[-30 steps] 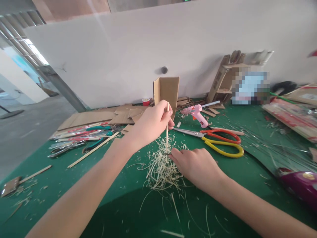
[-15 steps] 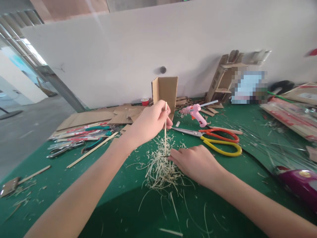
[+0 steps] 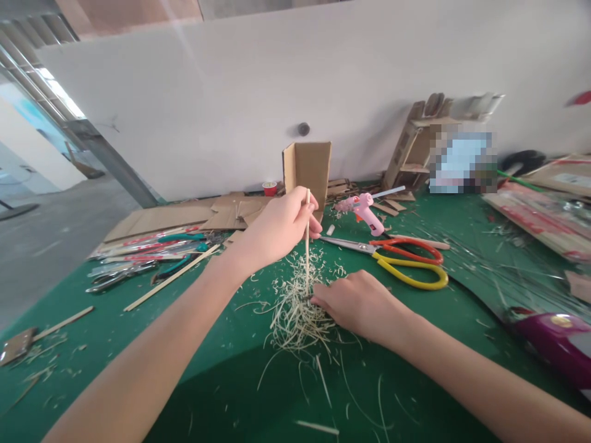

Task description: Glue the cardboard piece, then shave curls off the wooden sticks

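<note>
Between the fingers and thumb of my left hand [image 3: 290, 215], a thin wooden stick [image 3: 307, 252] is held upright, its lower end over a pile of curled wood shavings [image 3: 295, 323]. My right hand [image 3: 355, 301] is closed around a thin dark blade [image 3: 308, 298], mostly hidden by the fingers. The bit of blade that shows lies against the stick's lower part. Just beyond my right hand are scissors [image 3: 410, 271] with one orange and one yellow handle.
A pink glue gun [image 3: 368, 215] lies behind the scissors. Folded cardboard [image 3: 314, 163] stands upright beyond my left hand. Pliers and packaged tools [image 3: 152, 258] lie left, beside a loose wooden strip [image 3: 173, 280]. A purple object [image 3: 554, 344] sits at the right edge.
My right hand has moved slightly down along the stick with the blade. My left hand stays almost in place, still holding the stick upright.
</note>
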{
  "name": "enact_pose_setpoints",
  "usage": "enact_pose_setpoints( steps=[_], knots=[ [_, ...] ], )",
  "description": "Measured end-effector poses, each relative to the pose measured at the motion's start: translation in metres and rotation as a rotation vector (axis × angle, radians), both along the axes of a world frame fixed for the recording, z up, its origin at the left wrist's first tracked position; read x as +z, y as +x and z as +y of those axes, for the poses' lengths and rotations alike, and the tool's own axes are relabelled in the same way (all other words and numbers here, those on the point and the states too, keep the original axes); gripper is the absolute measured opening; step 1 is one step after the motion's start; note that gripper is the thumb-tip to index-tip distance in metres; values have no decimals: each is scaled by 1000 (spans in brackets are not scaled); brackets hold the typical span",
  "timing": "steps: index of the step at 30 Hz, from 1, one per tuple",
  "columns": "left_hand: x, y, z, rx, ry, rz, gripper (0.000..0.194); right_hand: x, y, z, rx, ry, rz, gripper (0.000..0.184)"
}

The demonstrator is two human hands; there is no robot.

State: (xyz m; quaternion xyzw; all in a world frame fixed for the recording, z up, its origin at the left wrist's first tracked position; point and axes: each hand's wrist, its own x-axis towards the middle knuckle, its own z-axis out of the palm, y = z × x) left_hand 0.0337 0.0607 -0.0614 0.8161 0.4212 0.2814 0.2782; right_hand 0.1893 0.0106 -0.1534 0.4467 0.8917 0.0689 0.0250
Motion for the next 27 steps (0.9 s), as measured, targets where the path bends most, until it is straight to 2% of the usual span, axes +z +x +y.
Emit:
enact_pose_setpoints(
  steps=[8,14,18,27],
  knots=[
    [1,-2,2,-28,-63,-22,15,4,9,-7,20,27,69,34],
    [3,-3,4,-34,-119,-25,17,1,13,4,-26,166,196,37],
    [4,-3,3,-28,-145,-32,16,-5,7,8,-65,227,186,37],
    [6,-4,2,-34,-174,-39,17,-7,-2,1,-65,49,5,28]
  ],
)
